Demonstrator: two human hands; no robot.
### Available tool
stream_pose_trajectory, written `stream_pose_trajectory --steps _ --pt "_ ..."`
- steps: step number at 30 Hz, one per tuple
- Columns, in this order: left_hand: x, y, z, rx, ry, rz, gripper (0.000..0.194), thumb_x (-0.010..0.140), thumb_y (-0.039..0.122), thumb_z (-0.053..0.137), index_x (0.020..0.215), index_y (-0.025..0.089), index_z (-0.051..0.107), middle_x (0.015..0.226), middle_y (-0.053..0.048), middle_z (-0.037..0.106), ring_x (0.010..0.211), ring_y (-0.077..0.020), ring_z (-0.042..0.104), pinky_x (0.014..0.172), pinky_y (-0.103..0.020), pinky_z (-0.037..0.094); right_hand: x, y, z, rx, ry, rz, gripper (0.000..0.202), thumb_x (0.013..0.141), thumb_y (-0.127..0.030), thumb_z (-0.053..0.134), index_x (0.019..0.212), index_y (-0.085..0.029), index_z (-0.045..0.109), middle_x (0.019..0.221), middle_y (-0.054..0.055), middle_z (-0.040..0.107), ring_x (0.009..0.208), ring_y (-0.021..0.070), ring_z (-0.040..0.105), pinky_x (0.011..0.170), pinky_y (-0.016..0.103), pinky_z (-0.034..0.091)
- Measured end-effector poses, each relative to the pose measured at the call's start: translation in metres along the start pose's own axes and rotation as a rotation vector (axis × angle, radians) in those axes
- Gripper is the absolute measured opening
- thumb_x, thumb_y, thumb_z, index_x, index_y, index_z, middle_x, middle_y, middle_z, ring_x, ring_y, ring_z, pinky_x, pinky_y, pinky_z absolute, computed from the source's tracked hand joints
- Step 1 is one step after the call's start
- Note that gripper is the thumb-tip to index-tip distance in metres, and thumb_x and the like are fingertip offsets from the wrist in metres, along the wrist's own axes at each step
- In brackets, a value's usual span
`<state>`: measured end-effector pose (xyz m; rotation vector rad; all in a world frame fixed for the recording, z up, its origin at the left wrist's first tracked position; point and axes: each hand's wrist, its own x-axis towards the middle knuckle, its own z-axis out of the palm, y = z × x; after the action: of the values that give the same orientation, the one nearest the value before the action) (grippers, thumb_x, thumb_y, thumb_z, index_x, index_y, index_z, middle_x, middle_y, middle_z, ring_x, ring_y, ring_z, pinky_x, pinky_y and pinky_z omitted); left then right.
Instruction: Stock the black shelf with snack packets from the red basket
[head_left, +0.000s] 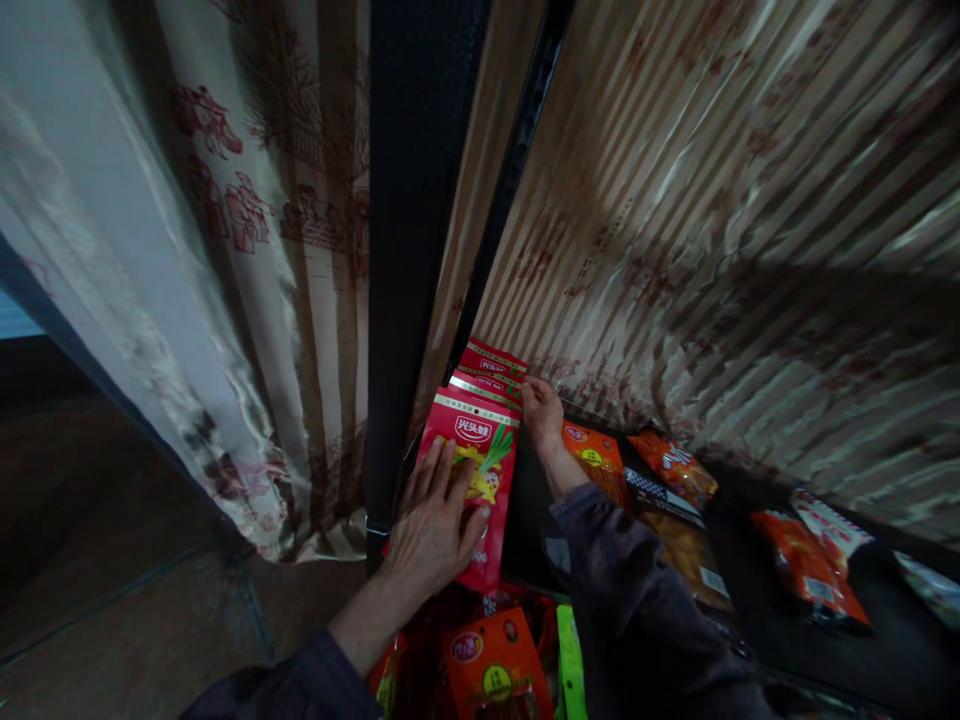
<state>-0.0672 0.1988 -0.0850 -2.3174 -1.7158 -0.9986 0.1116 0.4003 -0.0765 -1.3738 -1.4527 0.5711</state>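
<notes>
Several red snack packets stand one behind another on the dark shelf at the curtain's left corner. The front snack packet (487, 500) shows white lettering, a green vegetable and yellow food. My left hand (435, 510) lies on its lower left face, fingers stretched out and a little apart. At the right edge of the packets behind it, the fingers of my right hand (544, 410) are curled and pinch the side of a rear snack packet (491, 362). How many packets my right fingers grip is hidden.
Below my hands are an orange packet (491, 660) and a bright green packet (570, 665) among other packages. Along the dark shelf to the right lie an orange bag (675, 465), a brown-and-black packet (679, 540) and more bags. A black post (409, 200) and pleated curtains (675, 200) border the shelf.
</notes>
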Motion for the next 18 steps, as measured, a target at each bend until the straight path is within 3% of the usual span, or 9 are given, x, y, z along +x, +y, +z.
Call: stream_pose_trajectory --steps 5,10,15,18 --pt "-0.001 0.001 -0.001 -0.003 0.005 0.018 0.051 0.09 0.038 0.051 0.134 0.013 0.055 0.149 -0.018 0.045 0.144 -0.0327 0.032 0.113 -0.051 0.037 -0.029 -0.025 0.001 -0.401 -0.088 -0.235 0.035 0.086 -0.04 0.056 0.113 -0.02 0.067 0.112 0.01 0.07 0.107 0.024 0.061 0.102 0.041 0.041" --pt "-0.003 0.002 -0.001 0.031 0.021 0.011 0.048 0.09 0.036 0.054 0.133 0.014 0.056 0.146 -0.019 0.049 0.141 -0.0327 0.037 0.109 -0.049 0.041 -0.036 -0.035 0.003 -0.565 -0.105 -0.227 0.05 0.082 -0.045 0.063 0.124 -0.017 0.062 0.108 0.012 0.069 0.104 0.0256 0.061 0.099 0.042 0.042" --pt "-0.004 0.003 0.002 0.055 0.03 0.01 0.049 0.089 0.036 0.056 0.132 0.013 0.056 0.142 -0.019 0.053 0.137 -0.0336 0.043 0.108 -0.05 0.042 -0.031 -0.041 0.001 -0.556 -0.188 -0.211 0.033 0.084 -0.044 0.063 0.105 -0.019 0.069 0.1 0.01 0.071 0.093 0.0235 0.064 0.089 0.036 0.048" --pt "-0.004 0.004 0.003 0.055 0.037 -0.01 0.048 0.089 0.036 0.056 0.129 0.011 0.057 0.141 -0.02 0.054 0.135 -0.0337 0.045 0.107 -0.049 0.043 -0.029 -0.047 0.005 -0.585 -0.244 -0.18 0.028 0.084 -0.044 0.064 0.103 -0.024 0.068 0.097 0.006 0.072 0.089 0.0214 0.065 0.085 0.034 0.049"
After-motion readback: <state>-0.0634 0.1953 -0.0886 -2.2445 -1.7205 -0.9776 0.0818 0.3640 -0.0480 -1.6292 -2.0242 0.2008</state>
